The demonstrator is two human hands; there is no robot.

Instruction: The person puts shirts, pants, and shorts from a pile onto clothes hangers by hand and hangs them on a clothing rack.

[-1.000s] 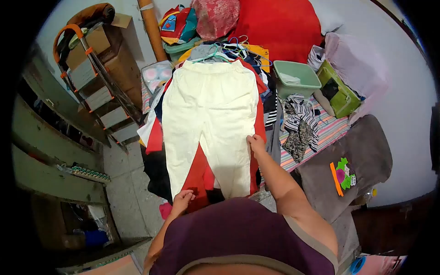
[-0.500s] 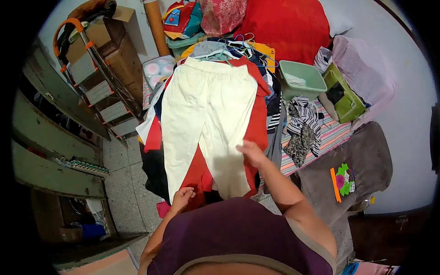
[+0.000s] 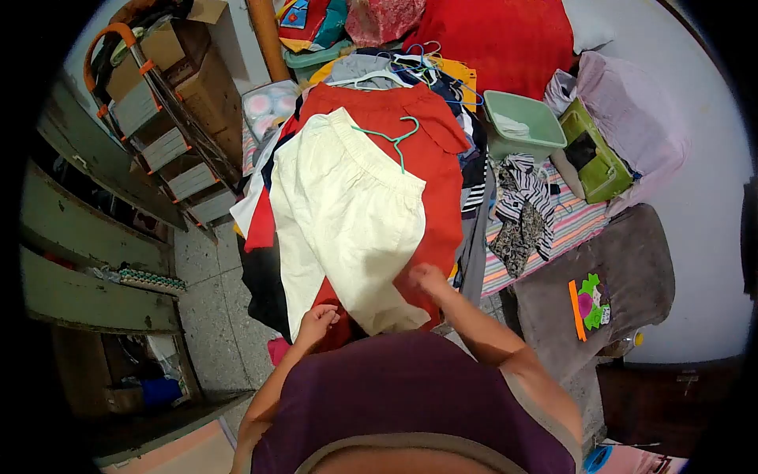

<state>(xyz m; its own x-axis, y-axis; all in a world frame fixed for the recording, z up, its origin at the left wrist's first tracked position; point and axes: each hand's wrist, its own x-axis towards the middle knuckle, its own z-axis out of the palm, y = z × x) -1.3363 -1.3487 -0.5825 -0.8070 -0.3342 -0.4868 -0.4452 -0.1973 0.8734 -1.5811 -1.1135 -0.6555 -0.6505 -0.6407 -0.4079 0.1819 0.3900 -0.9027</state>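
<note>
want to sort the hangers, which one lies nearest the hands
The green one, at the waistband of the cream pants. The others, like the white one, lie farther up, by or past the red garment's top.

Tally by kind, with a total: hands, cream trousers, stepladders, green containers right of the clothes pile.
Hands: 2 (left hand, right hand)
Cream trousers: 1
Stepladder: 1
Green containers right of the clothes pile: 2 (pale green tub, lime green box)
Total: 6
</note>
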